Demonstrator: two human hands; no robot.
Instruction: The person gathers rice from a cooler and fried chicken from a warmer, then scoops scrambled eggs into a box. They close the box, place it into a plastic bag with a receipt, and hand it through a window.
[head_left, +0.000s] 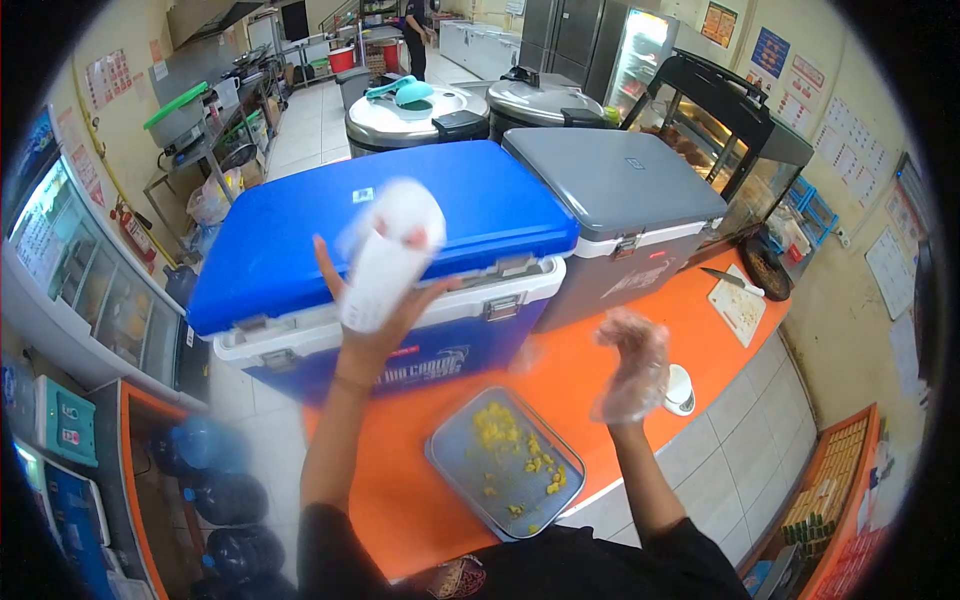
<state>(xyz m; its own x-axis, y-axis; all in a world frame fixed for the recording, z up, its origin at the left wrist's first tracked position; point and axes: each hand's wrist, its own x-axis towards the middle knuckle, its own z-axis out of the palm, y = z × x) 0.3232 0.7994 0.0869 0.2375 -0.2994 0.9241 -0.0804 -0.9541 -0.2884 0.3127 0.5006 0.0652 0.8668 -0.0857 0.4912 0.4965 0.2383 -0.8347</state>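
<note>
My left hand (372, 335) is raised in front of the blue cooler (400, 215), wrapped around a white cylinder-shaped item (385, 262) with reddish marks, blurred by motion. That item hides part of the cooler's lid, which sits slightly ajar. A clear plastic glove covers my right hand (634, 368), which hovers over the orange table (385, 470) with loosely bent fingers and nothing visible in it. Just right of that hand is a small white kitchen scale (679, 390). Yellow chopped pieces lie scattered in a metal tray (470, 490) close to my body.
Beside the blue cooler stands a grey cooler (620, 190). A cutting board (740, 312) with a knife (735, 281) lies at the table's right end. Two large lidded pots (415, 108) are behind the coolers. Far back, a person (414, 38) stands.
</note>
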